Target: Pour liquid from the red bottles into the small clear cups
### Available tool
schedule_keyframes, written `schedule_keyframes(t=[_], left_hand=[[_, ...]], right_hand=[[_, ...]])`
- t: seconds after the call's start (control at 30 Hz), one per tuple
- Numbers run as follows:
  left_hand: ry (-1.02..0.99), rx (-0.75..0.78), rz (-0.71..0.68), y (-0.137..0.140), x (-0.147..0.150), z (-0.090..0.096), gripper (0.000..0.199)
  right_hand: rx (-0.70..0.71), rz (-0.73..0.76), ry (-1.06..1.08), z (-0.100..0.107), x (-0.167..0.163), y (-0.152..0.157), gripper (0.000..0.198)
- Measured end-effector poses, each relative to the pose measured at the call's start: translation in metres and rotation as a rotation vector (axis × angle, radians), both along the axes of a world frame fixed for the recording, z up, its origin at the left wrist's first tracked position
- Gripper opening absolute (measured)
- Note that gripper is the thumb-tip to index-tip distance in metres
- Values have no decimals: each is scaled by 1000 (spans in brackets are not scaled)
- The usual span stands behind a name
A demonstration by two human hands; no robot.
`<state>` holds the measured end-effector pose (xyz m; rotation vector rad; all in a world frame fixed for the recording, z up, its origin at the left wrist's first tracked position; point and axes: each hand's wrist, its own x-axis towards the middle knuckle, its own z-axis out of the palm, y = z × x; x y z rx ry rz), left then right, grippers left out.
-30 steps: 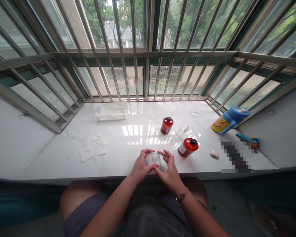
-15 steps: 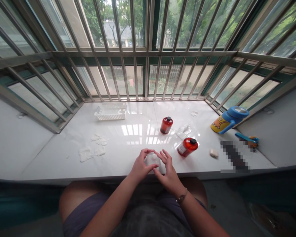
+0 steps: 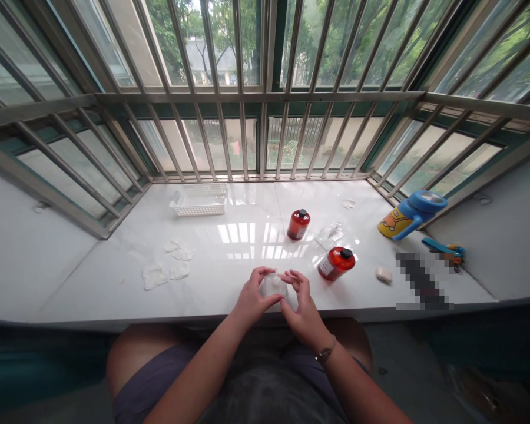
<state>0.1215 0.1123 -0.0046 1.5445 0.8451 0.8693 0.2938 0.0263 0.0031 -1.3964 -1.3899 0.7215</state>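
My left hand (image 3: 251, 299) is wrapped round the left side of a small clear plastic container (image 3: 274, 285) at the counter's front edge, its thumb along the near side and fingers at the back. On the container's right, my right hand (image 3: 301, 306) has its fingers apart and curved. Its fingertips are close to the rim; whether they touch is hard to tell. The thumbs nearly meet in front. Two red bottles with black caps are close by, a nearer one (image 3: 335, 263) right of my right hand and a farther one (image 3: 298, 224) behind.
Crumpled white sheets (image 3: 165, 270) lie left on the white counter (image 3: 88, 288). A white basket (image 3: 199, 200) stands at the back. Clear packaging (image 3: 332, 235) is between the bottles. Rightward are a pale lump (image 3: 384, 274), a blue-yellow flask (image 3: 410, 213) and keys (image 3: 446, 250). Metal bars (image 3: 265, 97) line the window.
My right hand has shifted slightly right and its fingers have curled a little. My left hand and the container have hardly moved.
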Motion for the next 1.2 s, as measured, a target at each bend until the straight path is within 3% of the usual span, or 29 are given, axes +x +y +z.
schedule_keyframes(t=[0.13,0.33,0.47,0.6,0.8,1.0,1.13,1.2], left_hand=[[22,7,6,-1,0,1,68],[37,24,33,-2,2,-1,61],[41,13,46,-4,3,-4,65],[32,22,76,-8,7,-8,68],[69,98,170,-14,22,-11,61],[114,246,133,-1,51,-9,57],[115,297,83,15,76,-11,61],[121,279,70,23,87,-12,65]], right_hand=[[10,-78,9,-7,6,3,49],[-58,-12,20,9,2,13,60],[-105,-48,28,12,1,22,47],[-56,-133,-44,10,3,27,35],[12,-208,-203,6,10,30,35],[92,-302,-313,1,27,32,29],[175,-322,-430,10,47,25,57],[237,-388,-525,20,62,20,60]])
